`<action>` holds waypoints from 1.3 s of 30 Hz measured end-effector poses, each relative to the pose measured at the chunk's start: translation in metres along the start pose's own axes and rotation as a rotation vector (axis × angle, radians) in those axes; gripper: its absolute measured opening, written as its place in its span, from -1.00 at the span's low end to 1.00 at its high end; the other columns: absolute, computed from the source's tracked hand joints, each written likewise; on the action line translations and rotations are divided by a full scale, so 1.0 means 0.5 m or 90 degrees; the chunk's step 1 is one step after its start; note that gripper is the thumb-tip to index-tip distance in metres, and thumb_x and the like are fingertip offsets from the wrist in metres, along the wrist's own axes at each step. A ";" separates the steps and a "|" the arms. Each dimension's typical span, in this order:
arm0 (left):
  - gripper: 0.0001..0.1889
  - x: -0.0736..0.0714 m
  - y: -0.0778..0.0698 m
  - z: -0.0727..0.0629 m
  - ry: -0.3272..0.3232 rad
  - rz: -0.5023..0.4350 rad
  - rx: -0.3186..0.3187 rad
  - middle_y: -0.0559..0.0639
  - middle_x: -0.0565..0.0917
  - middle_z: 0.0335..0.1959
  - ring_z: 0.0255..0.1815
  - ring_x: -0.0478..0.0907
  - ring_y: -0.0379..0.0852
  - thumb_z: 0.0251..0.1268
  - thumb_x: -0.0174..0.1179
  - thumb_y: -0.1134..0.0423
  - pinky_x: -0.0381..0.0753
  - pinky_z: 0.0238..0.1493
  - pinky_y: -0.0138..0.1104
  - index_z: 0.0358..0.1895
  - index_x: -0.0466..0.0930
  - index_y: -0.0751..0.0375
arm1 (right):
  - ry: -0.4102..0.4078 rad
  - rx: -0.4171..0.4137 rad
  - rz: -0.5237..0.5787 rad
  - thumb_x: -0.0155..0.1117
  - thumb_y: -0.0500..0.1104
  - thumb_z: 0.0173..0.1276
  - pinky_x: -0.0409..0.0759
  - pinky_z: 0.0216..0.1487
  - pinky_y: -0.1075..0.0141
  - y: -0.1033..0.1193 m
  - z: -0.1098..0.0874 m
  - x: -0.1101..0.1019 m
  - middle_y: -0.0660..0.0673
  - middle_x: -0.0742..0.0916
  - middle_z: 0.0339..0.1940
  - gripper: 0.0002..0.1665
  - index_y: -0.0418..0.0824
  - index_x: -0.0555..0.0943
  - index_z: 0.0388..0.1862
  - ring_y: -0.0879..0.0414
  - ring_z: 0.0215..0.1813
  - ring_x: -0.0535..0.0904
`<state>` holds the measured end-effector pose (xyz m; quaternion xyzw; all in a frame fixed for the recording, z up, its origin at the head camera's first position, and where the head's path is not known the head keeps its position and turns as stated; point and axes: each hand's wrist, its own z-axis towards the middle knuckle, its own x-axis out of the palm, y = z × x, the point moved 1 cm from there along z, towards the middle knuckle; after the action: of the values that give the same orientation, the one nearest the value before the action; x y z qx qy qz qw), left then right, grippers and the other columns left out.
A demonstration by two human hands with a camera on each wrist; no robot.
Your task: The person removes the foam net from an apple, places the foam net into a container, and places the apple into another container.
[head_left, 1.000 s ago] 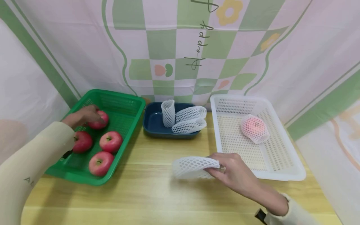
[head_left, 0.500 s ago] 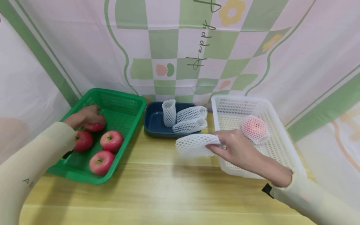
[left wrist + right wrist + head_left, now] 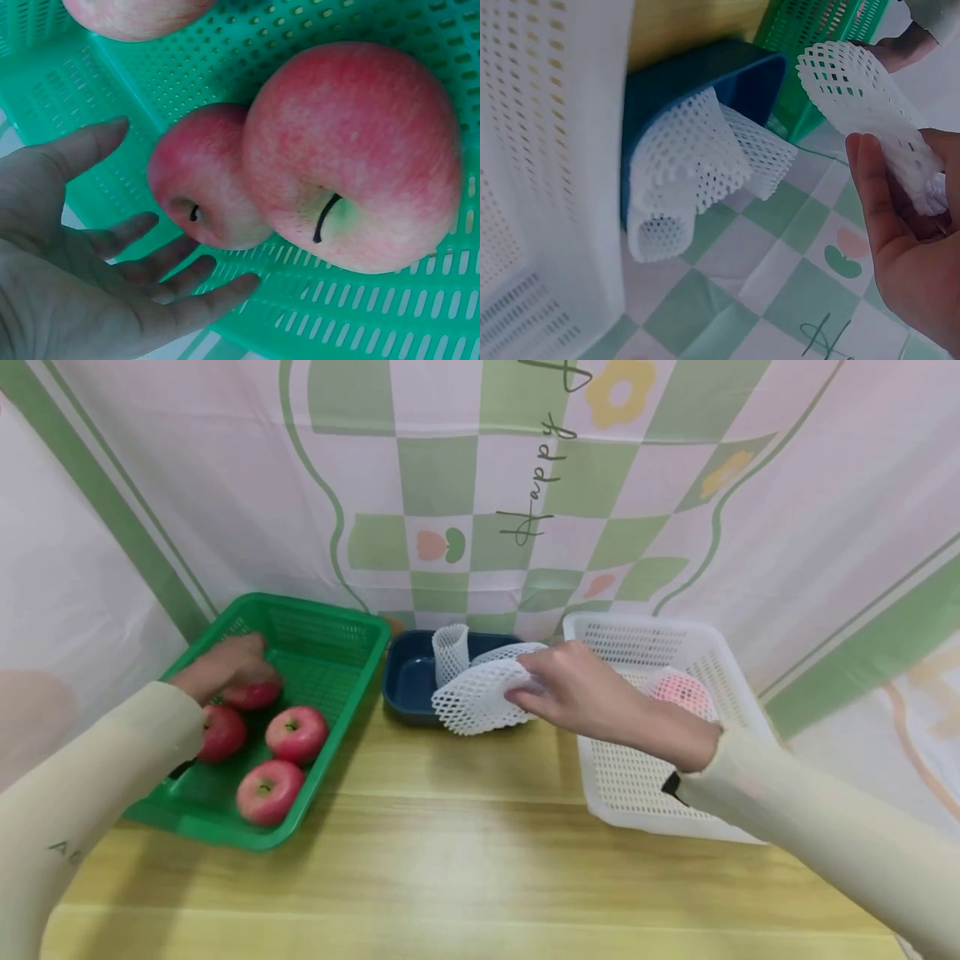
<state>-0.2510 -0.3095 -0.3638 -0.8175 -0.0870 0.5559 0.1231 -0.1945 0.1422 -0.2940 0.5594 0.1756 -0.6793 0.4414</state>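
My left hand [image 3: 231, 662] is inside the green basket [image 3: 341, 693], above a red apple [image 3: 255, 696]. In the left wrist view its fingers are spread and loosely bent beside an apple [image 3: 206, 180], with a gap between thumb and fruit. Several more apples, including one red apple [image 3: 271, 792], lie in the basket. My right hand [image 3: 581, 689] pinches a white foam net sleeve [image 3: 480, 697] between thumb and fingers, over the front of the dark blue tray [image 3: 411, 685]. More foam net sleeves [image 3: 686, 157] lie in that tray, partly hidden by the held one in the head view.
On the right stands a white basket [image 3: 611, 793] with one apple in a foam net [image 3: 682, 691], partly covered by my right forearm. All containers rest on a wooden table [image 3: 450, 877]. A checked cloth [image 3: 438, 477] hangs close behind them.
My right hand has moved up and away from me with the foam net sleeve, from over the table to the blue tray. The left hand has stayed almost still over the apple.
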 end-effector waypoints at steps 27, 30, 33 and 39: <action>-0.21 -0.051 -0.039 -0.010 -0.040 0.005 0.033 0.71 0.29 0.40 0.42 0.27 0.62 0.57 0.12 0.05 0.34 0.40 0.37 0.48 0.10 0.72 | 0.217 0.096 -0.073 0.33 -0.19 0.51 0.64 -0.30 0.17 -0.038 0.219 0.134 -0.10 0.72 -0.38 -0.86 -0.26 0.71 -0.22 0.02 -0.39 0.60; -0.21 -0.048 -0.048 -0.013 -0.033 0.002 0.035 0.71 0.29 0.41 0.44 0.26 0.60 0.59 0.12 0.05 0.34 0.42 0.35 0.49 0.09 0.71 | 0.205 0.119 -0.077 0.30 -0.20 0.52 0.65 -0.33 0.18 -0.040 0.230 0.140 -0.12 0.72 -0.39 -0.86 -0.26 0.71 -0.23 0.00 -0.39 0.62; -0.20 -0.044 -0.054 -0.017 -0.026 -0.003 0.030 0.71 0.26 0.43 0.46 0.24 0.60 0.60 0.11 0.04 0.32 0.44 0.34 0.51 0.07 0.70 | 0.194 0.137 -0.082 0.30 -0.22 0.50 0.64 -0.36 0.19 -0.041 0.240 0.145 -0.11 0.71 -0.39 -0.88 -0.24 0.70 -0.21 0.01 -0.39 0.62; -0.20 -0.040 -0.057 -0.020 -0.028 -0.008 0.037 0.70 0.29 0.43 0.43 0.30 0.56 0.60 0.12 0.03 0.37 0.41 0.33 0.51 0.09 0.69 | 0.184 0.178 -0.085 0.32 -0.24 0.48 0.67 -0.37 0.17 -0.048 0.254 0.157 -0.13 0.73 -0.37 -0.91 -0.27 0.69 -0.20 -0.01 -0.39 0.64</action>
<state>-0.2491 -0.2888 -0.3343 -0.8006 -0.0789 0.5752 0.1485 -0.2891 0.0307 -0.3325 0.6942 0.1777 -0.6373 0.2835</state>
